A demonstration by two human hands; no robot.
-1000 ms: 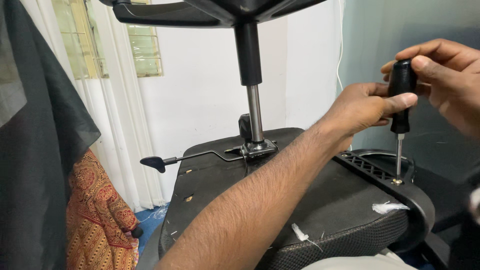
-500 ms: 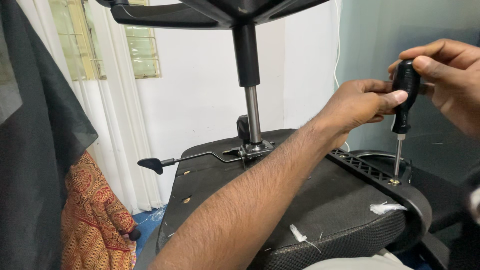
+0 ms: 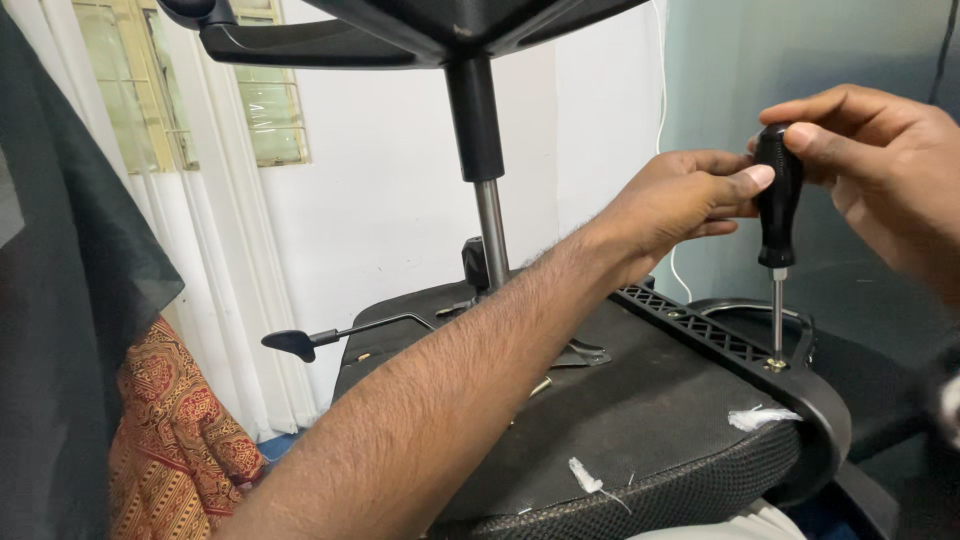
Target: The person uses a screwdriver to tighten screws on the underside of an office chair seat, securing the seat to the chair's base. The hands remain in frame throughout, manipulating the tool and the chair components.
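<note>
Two hands are closed on one screwdriver (image 3: 777,215), which is held upright with its long axis vertical: the black handle is at the top and the steel shaft points straight down. Its tip is set on a brass-coloured screw (image 3: 775,365) in the black plastic frame (image 3: 720,340) that runs along the far right edge of an upturned chair seat (image 3: 600,430). The left hand (image 3: 680,205) is reached across the seat, and its fingers (image 3: 745,180) are pinched narrowly against the left side of the handle. The right hand (image 3: 880,170) is wrapped over the handle's top and right side, the thumb pressed on the upper part. Behind the left forearm, the chair's gas-lift column (image 3: 485,190) is seen standing vertically from the seat's middle, and a lever (image 3: 340,335) is seen projecting past the seat's left edge. Shreds of white fluff (image 3: 760,418) are scattered near the seat's near right corner.
</note>
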